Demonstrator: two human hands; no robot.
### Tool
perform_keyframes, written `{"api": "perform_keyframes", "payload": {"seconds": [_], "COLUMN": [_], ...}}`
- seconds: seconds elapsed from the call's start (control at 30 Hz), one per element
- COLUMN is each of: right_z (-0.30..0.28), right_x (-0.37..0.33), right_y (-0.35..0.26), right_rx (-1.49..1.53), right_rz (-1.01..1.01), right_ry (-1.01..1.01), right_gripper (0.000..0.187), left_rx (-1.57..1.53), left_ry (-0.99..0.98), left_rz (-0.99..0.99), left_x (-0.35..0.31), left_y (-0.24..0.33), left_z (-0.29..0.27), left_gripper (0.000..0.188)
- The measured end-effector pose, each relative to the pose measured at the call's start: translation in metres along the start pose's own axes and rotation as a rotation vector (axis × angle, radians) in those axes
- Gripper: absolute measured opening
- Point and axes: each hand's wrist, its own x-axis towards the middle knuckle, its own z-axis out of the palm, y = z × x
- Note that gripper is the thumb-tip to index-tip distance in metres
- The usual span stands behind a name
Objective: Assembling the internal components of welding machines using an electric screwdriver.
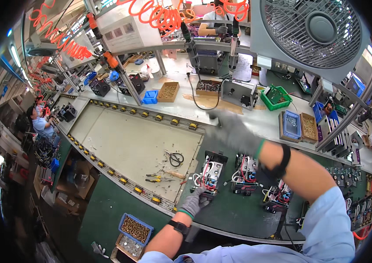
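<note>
My left hand (193, 202), in a grey glove, grips the near end of an open electronic unit (211, 174). The unit has a dark casing, a white inner board and red and white wires. My right hand (234, 131), also gloved in grey, is stretched forward over the far side of the bench. Motion smears its fingers, so what they hold, if anything, does not show. Beyond it stand a grey metal casing (239, 94) and a box of screws (208, 87). Two power screwdrivers (192, 52) (233, 52) hang above.
More open units (245, 173) (278, 195) stand to the right. Scissors (175, 158) and yellow-handled pliers (159, 178) lie on the pale panel between roller tracks (138, 189). Screw bins (137, 229) sit at near left; a green basket (276, 97) and a large fan (313, 35) are far right. Co-workers sit further off.
</note>
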Motion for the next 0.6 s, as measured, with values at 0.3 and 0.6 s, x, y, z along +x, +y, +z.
{"api": "perform_keyframes", "payload": {"seconds": [0.3, 0.6], "right_z": [0.119, 0.211], "right_x": [-0.154, -0.107], "right_y": [0.014, 0.05], "right_rx": [-0.295, -0.648], "right_rz": [-0.229, -0.611], "right_ry": [-0.431, -0.48], "right_gripper": [0.055, 0.076], "left_rx": [0.85, 1.093], "left_ry": [0.362, 0.672], "left_rz": [0.205, 0.533], "left_x": [-0.028, -0.017], "left_y": [0.037, 0.015], "left_z": [-0.019, -0.006], "left_gripper": [0.08, 0.112]}}
